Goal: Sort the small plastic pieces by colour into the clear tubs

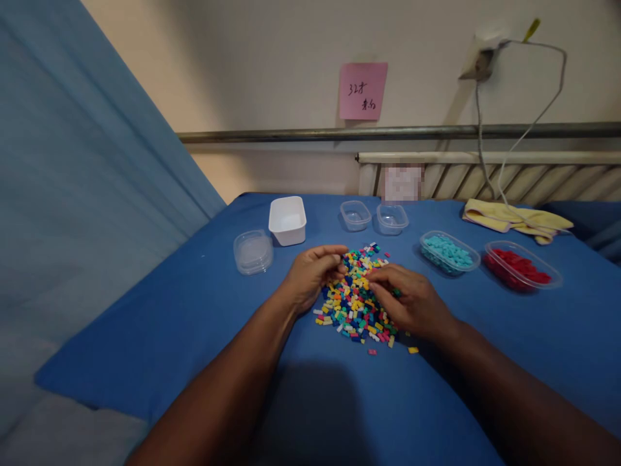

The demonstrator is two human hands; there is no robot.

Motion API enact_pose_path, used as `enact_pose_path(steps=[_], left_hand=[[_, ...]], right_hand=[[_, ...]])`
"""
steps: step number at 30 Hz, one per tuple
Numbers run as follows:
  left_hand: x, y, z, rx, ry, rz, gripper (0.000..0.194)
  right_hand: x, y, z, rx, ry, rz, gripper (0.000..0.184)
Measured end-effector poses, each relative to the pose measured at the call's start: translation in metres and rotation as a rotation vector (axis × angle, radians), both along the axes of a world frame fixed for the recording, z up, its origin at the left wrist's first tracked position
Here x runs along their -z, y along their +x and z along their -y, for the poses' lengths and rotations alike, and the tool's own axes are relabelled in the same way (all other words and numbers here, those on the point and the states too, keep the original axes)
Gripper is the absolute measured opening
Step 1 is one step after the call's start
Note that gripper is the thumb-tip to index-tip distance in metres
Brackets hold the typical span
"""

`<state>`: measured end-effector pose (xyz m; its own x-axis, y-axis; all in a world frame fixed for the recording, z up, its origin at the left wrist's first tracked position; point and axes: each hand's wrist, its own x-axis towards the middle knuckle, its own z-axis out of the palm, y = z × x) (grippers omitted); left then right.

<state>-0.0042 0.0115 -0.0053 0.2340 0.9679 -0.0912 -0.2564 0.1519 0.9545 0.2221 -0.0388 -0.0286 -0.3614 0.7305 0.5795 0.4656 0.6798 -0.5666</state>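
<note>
A pile of small building bricks [356, 307] in many colours lies between my two hands on the blue cloth. My left hand [313, 272] rests at the pile's left edge, index finger stretched over the bricks and thumb below it; the other fingers curl and are partly hidden. My right hand [412, 301] reaches in from the right. Its thumb and index finger come together in a pinch over the bricks, and whatever is between the tips is too small to make out. A pink brick [372, 352] and a yellow brick [413, 350] lie loose at the near side.
Behind the pile stand a white tub [288, 223] and two clear containers, one [356, 217] left of the other [392, 220]. Clear lids [253, 252] lie left. Rightward are tubs of turquoise bricks [449, 252] and red bricks [519, 266], and a yellow cloth [517, 219].
</note>
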Motion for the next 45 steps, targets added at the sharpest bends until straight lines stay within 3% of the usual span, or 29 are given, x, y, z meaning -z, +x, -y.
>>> enact_pose_path(steps=[3,7,10,16,23,28,37,45], left_hand=[[-0.002,-0.010,-0.008,-0.093,-0.010,0.086,0.027],[0.002,-0.009,-0.009,-0.089,-0.040,0.078,0.025],[0.006,-0.005,-0.008,-0.063,-0.050,0.044,0.025],[0.007,-0.005,-0.010,-0.085,-0.046,0.024,0.025],[0.008,-0.002,-0.009,-0.087,-0.069,0.015,0.022],[0.010,-0.002,-0.009,-0.082,-0.079,-0.007,0.022],[0.009,-0.003,-0.007,-0.038,-0.056,-0.024,0.028],[0.012,-0.003,-0.008,-0.022,-0.051,-0.022,0.028]], right_hand=[[-0.007,0.000,0.007,-0.117,-0.068,0.255,0.010],[-0.008,-0.005,0.014,-0.169,-0.092,0.447,0.014],[-0.007,-0.005,0.014,-0.209,-0.098,0.430,0.018],[-0.015,0.002,0.013,-0.140,-0.202,0.392,0.015],[-0.021,-0.014,0.020,-0.131,-0.265,0.544,0.020],[-0.025,-0.021,0.020,-0.102,-0.331,0.570,0.012],[-0.022,-0.015,0.022,-0.109,-0.335,0.471,0.013],[-0.031,-0.024,0.027,-0.098,-0.322,0.619,0.009]])
